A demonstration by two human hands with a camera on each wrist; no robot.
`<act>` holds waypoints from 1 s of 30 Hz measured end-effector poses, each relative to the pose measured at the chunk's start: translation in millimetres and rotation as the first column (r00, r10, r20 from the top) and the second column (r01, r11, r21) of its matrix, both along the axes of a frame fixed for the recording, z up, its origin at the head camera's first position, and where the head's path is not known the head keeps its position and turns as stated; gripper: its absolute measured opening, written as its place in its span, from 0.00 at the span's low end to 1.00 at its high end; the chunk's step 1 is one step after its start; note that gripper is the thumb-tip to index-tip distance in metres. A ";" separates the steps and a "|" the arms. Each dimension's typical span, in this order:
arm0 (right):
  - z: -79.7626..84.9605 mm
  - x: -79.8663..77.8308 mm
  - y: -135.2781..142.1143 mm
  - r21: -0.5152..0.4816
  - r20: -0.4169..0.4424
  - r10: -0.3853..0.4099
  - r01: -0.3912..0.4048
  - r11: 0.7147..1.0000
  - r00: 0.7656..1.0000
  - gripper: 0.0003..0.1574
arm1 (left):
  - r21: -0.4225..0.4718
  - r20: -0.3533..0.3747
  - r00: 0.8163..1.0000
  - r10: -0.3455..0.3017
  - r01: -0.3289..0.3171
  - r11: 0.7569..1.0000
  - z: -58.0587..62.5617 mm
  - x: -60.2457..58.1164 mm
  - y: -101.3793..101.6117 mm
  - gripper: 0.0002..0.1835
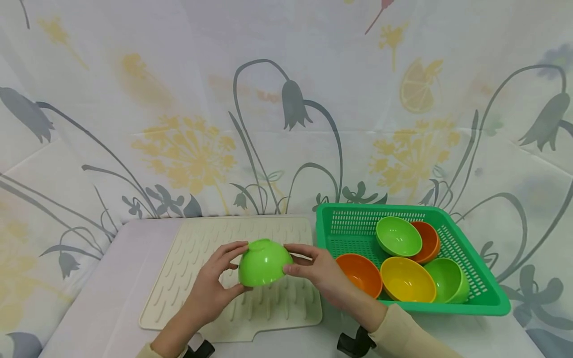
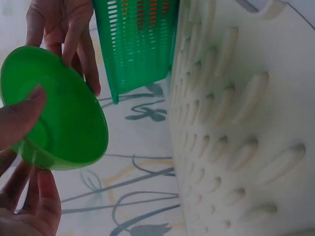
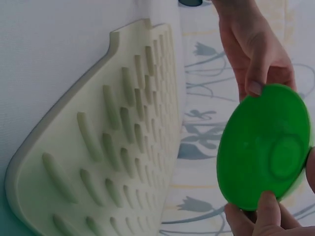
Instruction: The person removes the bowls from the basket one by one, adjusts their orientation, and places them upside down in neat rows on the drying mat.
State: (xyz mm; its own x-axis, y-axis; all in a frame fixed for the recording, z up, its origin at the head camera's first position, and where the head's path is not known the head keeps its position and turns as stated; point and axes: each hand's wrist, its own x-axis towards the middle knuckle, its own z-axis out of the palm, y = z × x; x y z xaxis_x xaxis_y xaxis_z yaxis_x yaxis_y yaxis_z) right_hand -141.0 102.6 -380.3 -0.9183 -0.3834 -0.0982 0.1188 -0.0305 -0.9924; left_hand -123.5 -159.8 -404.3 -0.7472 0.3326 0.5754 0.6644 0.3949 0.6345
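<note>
Between both hands a light green bowl [image 1: 265, 263] is held upside down, its base turned up, above a cream ridged drying mat [image 1: 192, 258]. My left hand [image 1: 214, 282] pinches its left side, with the thumb inside the rim in the left wrist view and the fingers on the outside. On the opposite side my right hand [image 1: 323, 271] grips the bowl by thumb and fingers. The hollow inside of the bowl [image 3: 266, 142] shows in the right wrist view. Below it, the mat's raised ridges [image 2: 246, 98] lie apart from the bowl.
To the right stands a green perforated basket [image 1: 349, 214]. Inside it are an orange bowl [image 1: 359, 273], a yellow bowl [image 1: 408, 279], a green bowl [image 1: 449, 281], another green bowl [image 1: 398, 236] and another orange bowl [image 1: 429, 243]. A flower-patterned curtain [image 1: 286, 149] hangs behind the table.
</note>
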 end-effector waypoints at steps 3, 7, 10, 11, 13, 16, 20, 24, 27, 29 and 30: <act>-1.2 0.3 0.0 -0.032 0.004 -0.010 0.011 0.999 1.000 0.39 | 0.085 0.101 0.995 0.002 -0.010 0.996 -0.7 0.2 1.8 0.42; -2.9 1.6 -1.7 -0.066 -0.007 -0.027 0.027 0.997 1.000 0.39 | 0.129 0.205 0.979 0.010 -0.037 0.991 -0.1 1.9 3.1 0.39; -3.5 3.7 -5.8 -0.065 -0.037 -0.039 0.036 0.997 0.999 0.39 | 0.136 0.271 0.962 0.026 -0.064 0.989 1.4 4.1 2.9 0.39; -4.0 4.5 -7.8 -0.059 -0.048 -0.047 0.044 0.997 0.998 0.39 | 0.137 0.292 0.956 0.027 -0.070 0.988 1.1 4.4 2.4 0.38; -5.2 7.0 -12.3 -0.039 -0.076 -0.060 0.057 0.998 0.995 0.39 | 0.142 0.330 0.944 0.019 -0.070 0.987 0.6 4.6 1.5 0.38; -9.2 11.1 -20.7 0.006 -0.139 -0.087 0.089 0.996 0.986 0.40 | 0.130 0.361 0.933 0.005 -0.056 0.990 -2.4 3.9 0.1 0.41; -15.5 13.4 -35.3 0.061 -0.198 -0.129 0.144 0.988 0.972 0.40 | 0.090 0.377 0.926 0.016 -0.054 0.994 -5.9 3.5 -2.3 0.46; -20.9 10.7 -52.0 0.065 -0.205 -0.168 0.184 0.981 0.964 0.39 | 0.068 0.397 0.917 0.046 -0.079 0.995 -9.6 1.3 -7.0 0.49; -26.4 6.6 -64.9 0.038 -0.217 -0.182 0.194 0.980 0.959 0.39 | 0.056 0.404 0.911 0.084 -0.116 0.992 -12.4 -2.8 -11.5 0.49; -30.4 2.6 -72.9 0.016 -0.220 -0.187 0.195 0.981 0.957 0.40 | 0.044 0.409 0.905 0.113 -0.143 0.989 -14.0 -6.1 -14.7 0.50; -31.8 0.4 -76.6 0.007 -0.219 -0.189 0.195 0.981 0.957 0.40 | 0.037 0.413 0.902 0.128 -0.157 0.987 -14.8 -7.6 -16.3 0.50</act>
State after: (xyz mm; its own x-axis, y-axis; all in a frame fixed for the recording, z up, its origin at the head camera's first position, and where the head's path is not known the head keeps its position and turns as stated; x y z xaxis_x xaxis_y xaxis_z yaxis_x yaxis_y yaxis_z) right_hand -140.5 25.9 -412.1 -0.9748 -0.1979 0.1030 -0.1044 -0.0034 -0.9945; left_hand -131.1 -176.1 -419.1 -0.9576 0.1763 0.2277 0.2819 0.4123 0.8663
